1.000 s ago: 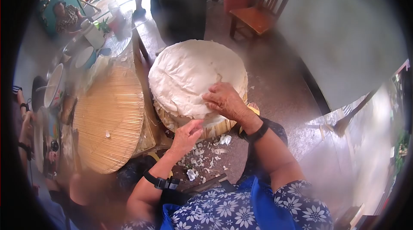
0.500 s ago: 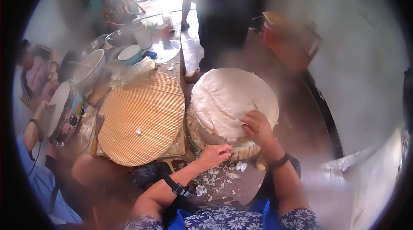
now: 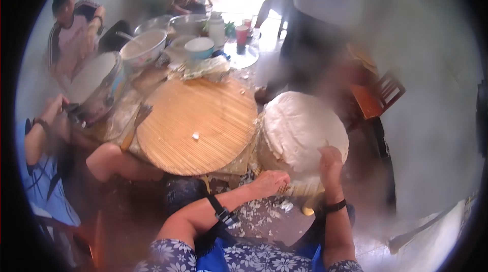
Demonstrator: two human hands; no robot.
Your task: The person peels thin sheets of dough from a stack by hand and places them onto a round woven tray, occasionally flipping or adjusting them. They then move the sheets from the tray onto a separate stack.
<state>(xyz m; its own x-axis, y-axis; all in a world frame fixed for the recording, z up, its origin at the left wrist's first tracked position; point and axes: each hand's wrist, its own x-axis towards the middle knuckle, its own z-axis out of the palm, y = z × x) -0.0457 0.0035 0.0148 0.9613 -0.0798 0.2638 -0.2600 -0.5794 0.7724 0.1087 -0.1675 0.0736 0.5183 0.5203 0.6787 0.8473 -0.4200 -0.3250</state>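
A tall round stack of thin white sheets (image 3: 300, 127) stands in front of me on the right. At its near edge, my left hand (image 3: 272, 182) is closed, its fingertips by the rim; what it grips, if anything, is too small to name. My right hand (image 3: 331, 160) bends over the right part of the top, fingers closed at the sheet's surface, with their tips partly hidden. Left of the stack lies a round slatted mat (image 3: 198, 119) with a small white scrap (image 3: 195, 136) on it. White crumbs litter the floor below my hands.
Bowls (image 3: 145, 47), a white-and-blue bowl (image 3: 199, 46), a red cup (image 3: 242, 34) and a knife (image 3: 136, 127) lie on the table. At left, a co-worker's hand (image 3: 55, 109) is near a round pan (image 3: 94, 80). Other people are behind; a wooden chair (image 3: 376, 94) is at right.
The view has swung left, so the mat and stack appear further right. My right hand has turned more upright over the stack's top. My left hand remains by the near edge.
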